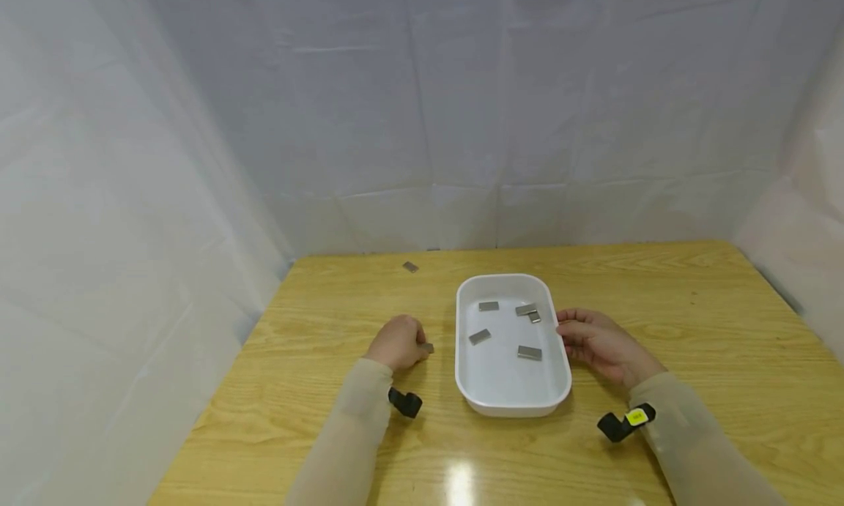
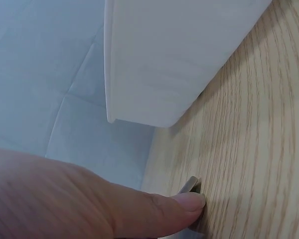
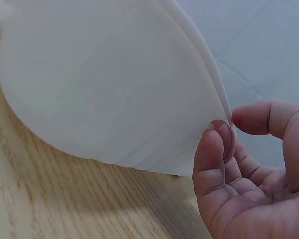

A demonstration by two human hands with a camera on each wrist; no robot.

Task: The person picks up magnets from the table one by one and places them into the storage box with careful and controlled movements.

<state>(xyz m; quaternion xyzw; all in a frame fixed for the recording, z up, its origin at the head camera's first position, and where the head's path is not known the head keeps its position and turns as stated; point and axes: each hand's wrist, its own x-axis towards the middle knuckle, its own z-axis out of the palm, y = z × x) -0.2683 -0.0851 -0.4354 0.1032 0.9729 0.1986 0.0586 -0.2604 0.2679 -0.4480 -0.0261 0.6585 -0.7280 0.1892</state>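
On the table left of the white plastic tray (image 1: pixel 513 407), my left hand (image 1: pixel 398 343) pinches a small flat grey metal piece (image 1: pixel 428 348). In the left wrist view the thumb (image 2: pixel 159 211) lies against this metal piece (image 2: pixel 190 184), which is tilted at the wood surface; the other fingers are hidden. My right hand (image 1: pixel 603 345) holds the tray by its right side. Seen from the right wrist, that hand (image 3: pixel 254 174) has its thumb at the rim and curled fingers against the outer wall (image 3: pixel 114 89). Several similar metal pieces, such as one metal piece (image 1: pixel 530 353), lie inside the tray.
Another metal piece (image 1: pixel 410 266) lies near the back edge of the wooden table (image 1: pixel 277 418), left of the tray. White sheeting (image 1: pixel 461 125) hangs behind the table and at both sides. A black camera mount sits on each wrist.
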